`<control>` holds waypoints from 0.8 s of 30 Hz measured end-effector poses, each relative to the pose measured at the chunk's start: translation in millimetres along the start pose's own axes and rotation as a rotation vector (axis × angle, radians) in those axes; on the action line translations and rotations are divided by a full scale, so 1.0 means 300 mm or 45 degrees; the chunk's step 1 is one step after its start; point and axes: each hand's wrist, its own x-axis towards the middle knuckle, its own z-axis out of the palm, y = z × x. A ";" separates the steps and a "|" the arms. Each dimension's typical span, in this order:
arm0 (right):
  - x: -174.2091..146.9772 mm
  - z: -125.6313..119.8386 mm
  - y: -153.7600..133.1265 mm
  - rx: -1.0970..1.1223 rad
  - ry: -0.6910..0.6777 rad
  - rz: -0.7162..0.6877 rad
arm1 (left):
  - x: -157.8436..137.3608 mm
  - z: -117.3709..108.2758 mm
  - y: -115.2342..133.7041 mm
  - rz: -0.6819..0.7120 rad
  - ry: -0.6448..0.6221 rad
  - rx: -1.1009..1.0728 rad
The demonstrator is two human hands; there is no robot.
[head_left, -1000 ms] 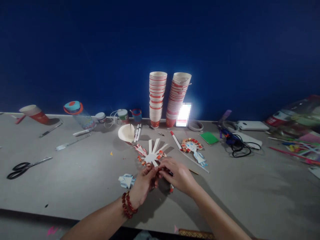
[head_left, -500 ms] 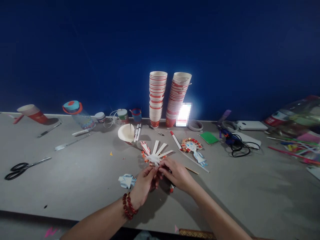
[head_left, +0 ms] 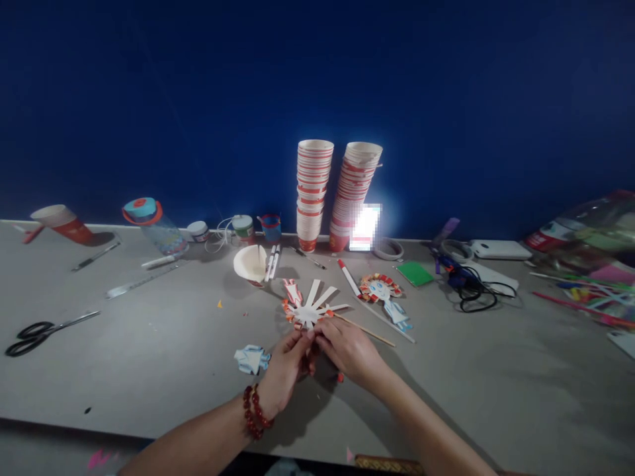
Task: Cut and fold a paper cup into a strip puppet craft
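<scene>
Between my hands is a paper cup cut into strips (head_left: 308, 313), its white base in the middle. Some strips are straight and fan away from me; others are curled into red and white loops. My left hand (head_left: 288, 360), with a red bead bracelet (head_left: 256, 411), pinches a near strip. Closed on the same near edge is my right hand (head_left: 350, 347); its fingertips hide part of the strip. A paper figure with red lines (head_left: 294, 291) is at the cut cup's far left. To the left of my hands lies a blue-outlined paper body (head_left: 252, 359).
Two tall stacks of paper cups (head_left: 314, 198) stand against the blue wall. A trimmed cup (head_left: 251, 264), markers (head_left: 272, 263), a wooden stick (head_left: 367, 330) and a finished paper doll (head_left: 389, 297) lie nearby. Scissors (head_left: 49, 332) are at left; a green packet (head_left: 415, 273) and cables (head_left: 471, 284) at right.
The cut cup has turned and shifted slightly right, with its straight strips now leaning further right. More of the wooden stick shows. Both hands stay pinched at its near edge.
</scene>
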 end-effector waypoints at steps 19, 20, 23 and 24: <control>-0.023 0.034 -0.024 -0.116 0.232 0.006 | -0.004 0.009 0.012 0.064 0.023 0.039; -0.023 0.035 -0.025 -0.106 0.217 0.022 | -0.005 0.009 0.011 0.071 0.023 0.047; -0.019 0.036 -0.025 -0.131 0.174 0.045 | -0.005 0.007 0.007 0.081 0.003 0.057; -0.017 0.036 -0.025 -0.147 0.165 0.056 | -0.004 0.005 0.006 0.076 -0.001 0.050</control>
